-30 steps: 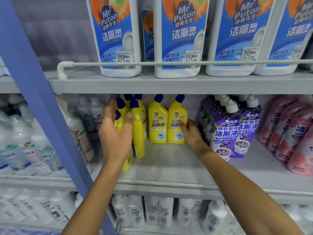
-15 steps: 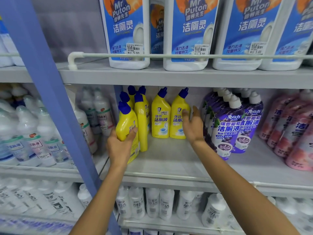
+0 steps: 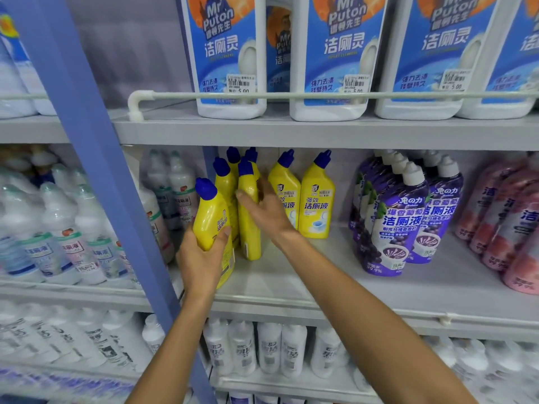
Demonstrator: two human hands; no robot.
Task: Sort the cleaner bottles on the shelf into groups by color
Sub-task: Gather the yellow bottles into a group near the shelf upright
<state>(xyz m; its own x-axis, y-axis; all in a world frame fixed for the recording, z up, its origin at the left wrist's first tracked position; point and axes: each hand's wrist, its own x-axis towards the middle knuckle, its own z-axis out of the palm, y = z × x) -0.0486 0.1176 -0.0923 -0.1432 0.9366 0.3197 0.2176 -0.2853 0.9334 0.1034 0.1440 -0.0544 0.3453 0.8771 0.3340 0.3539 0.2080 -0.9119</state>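
Note:
Several yellow cleaner bottles with blue caps stand on the middle shelf (image 3: 335,275). My left hand (image 3: 201,258) grips the front yellow bottle (image 3: 211,217) around its lower body at the shelf's left front. My right hand (image 3: 264,209) wraps around a second yellow bottle (image 3: 248,228) just to its right, which stands on the shelf. Two more yellow bottles (image 3: 316,205) stand behind, labels facing out. Purple bottles (image 3: 399,223) with white caps stand to the right, and pink bottles (image 3: 513,228) at the far right.
A blue upright post (image 3: 96,176) bounds the shelf bay on the left, with clear white bottles (image 3: 61,234) beyond it. Large blue-labelled jugs (image 3: 341,53) sit on the upper shelf behind a white rail (image 3: 291,95). White bottles (image 3: 268,348) fill the lower shelf.
My right hand has moved left from the two rear yellow bottles onto the yellow bottle beside my left hand. My left hand stays closed on the front bottle.

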